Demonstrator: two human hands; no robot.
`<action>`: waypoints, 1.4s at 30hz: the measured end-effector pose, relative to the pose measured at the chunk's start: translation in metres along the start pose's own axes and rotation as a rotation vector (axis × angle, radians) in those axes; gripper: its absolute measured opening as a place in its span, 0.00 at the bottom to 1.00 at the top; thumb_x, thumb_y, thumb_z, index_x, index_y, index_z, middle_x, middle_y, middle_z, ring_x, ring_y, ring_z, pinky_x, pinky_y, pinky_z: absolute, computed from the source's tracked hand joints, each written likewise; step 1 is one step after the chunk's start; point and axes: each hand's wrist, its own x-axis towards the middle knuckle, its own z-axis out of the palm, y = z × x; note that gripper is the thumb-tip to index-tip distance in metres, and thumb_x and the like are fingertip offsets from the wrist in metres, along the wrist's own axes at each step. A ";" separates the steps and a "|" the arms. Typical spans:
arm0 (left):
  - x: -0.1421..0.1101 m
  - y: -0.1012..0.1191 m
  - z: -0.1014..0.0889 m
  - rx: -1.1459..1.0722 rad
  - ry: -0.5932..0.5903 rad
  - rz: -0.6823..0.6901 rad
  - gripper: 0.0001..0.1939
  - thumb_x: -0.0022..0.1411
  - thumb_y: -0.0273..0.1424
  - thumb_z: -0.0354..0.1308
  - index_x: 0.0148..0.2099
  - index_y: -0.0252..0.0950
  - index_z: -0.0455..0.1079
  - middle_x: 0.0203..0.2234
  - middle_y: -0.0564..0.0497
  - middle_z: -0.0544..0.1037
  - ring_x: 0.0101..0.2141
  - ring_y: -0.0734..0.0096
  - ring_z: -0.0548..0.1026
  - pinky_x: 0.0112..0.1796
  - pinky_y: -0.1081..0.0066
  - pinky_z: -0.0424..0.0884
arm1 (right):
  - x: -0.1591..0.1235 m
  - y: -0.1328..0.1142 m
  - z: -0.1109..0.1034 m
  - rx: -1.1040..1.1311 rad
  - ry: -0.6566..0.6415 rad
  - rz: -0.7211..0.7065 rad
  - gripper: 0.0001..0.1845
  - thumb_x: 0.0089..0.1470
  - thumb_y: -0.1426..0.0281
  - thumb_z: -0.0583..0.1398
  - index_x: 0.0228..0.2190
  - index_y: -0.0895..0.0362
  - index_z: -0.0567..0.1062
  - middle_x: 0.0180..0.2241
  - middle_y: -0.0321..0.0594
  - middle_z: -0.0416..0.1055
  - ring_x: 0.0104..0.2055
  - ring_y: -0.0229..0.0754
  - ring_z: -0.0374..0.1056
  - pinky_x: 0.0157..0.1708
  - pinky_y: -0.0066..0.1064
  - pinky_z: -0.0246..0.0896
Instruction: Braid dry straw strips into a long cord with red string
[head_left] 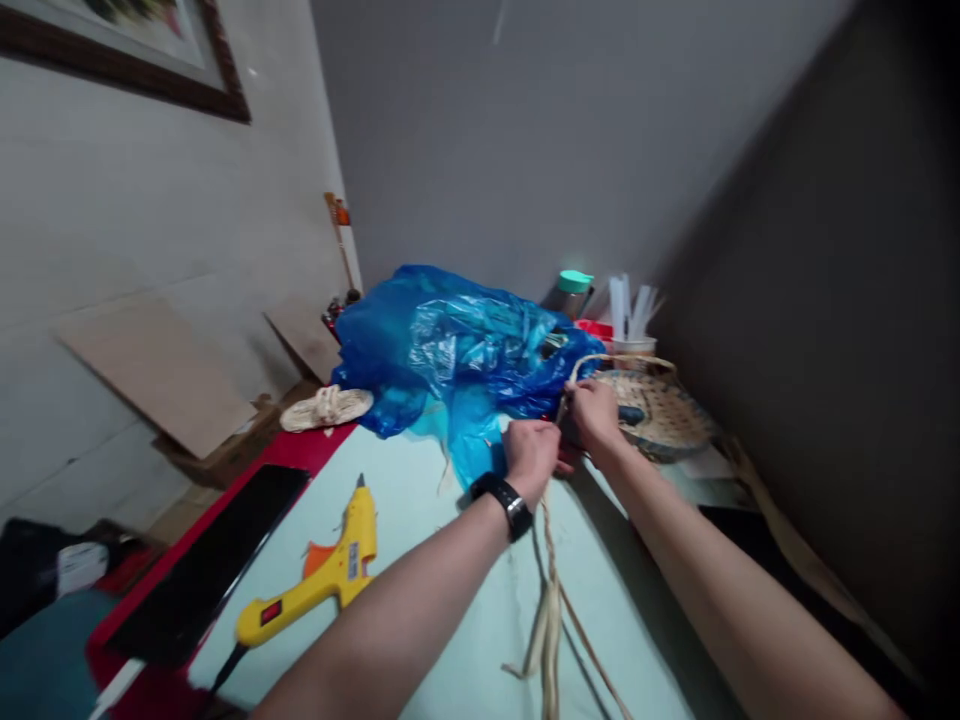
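At five o'clock of my view, the braided straw cord (550,540) comes from under my left hand (532,452) and lies over the surface (416,520). My right hand (595,408) pinches a pale straw loop (622,358) at the fingertips; my left fingers are curled, but what they grip I cannot tell. I judge this is braiding, so I should pull evenly. The cord's long axis runs nearly twelve to six, loose ends toward six.
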 end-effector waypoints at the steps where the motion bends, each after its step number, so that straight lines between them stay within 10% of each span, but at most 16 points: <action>1: 0.001 0.000 0.000 -0.017 -0.014 -0.001 0.06 0.49 0.27 0.55 0.24 0.31 0.71 0.12 0.53 0.68 0.13 0.76 0.69 0.15 0.79 0.64 | -0.001 0.001 0.000 -0.003 0.026 0.027 0.17 0.50 0.63 0.51 0.26 0.59 0.76 0.17 0.40 0.67 0.20 0.41 0.63 0.22 0.30 0.56; 17: 0.006 0.016 -0.005 0.020 -0.200 -0.102 0.04 0.46 0.26 0.51 0.22 0.32 0.65 0.11 0.50 0.69 0.12 0.75 0.65 0.14 0.77 0.61 | -0.010 -0.029 -0.027 0.049 -0.096 -0.042 0.17 0.54 0.64 0.50 0.25 0.60 0.73 0.19 0.37 0.67 0.23 0.37 0.61 0.24 0.27 0.53; 28: 0.004 0.005 -0.011 -0.008 -0.269 0.038 0.03 0.57 0.27 0.51 0.35 0.34 0.62 0.19 0.54 0.70 0.15 0.79 0.67 0.17 0.79 0.64 | -0.034 -0.019 -0.076 -0.099 -0.691 -0.171 0.11 0.43 0.64 0.64 0.22 0.61 0.78 0.17 0.35 0.68 0.23 0.36 0.60 0.25 0.27 0.49; 42: 0.000 0.007 -0.012 0.011 -0.229 0.058 0.10 0.55 0.32 0.57 0.38 0.33 0.65 0.20 0.52 0.73 0.14 0.80 0.65 0.16 0.79 0.61 | -0.016 -0.007 -0.075 0.138 -0.684 -0.019 0.08 0.39 0.68 0.63 0.22 0.58 0.80 0.12 0.32 0.65 0.14 0.33 0.54 0.17 0.25 0.48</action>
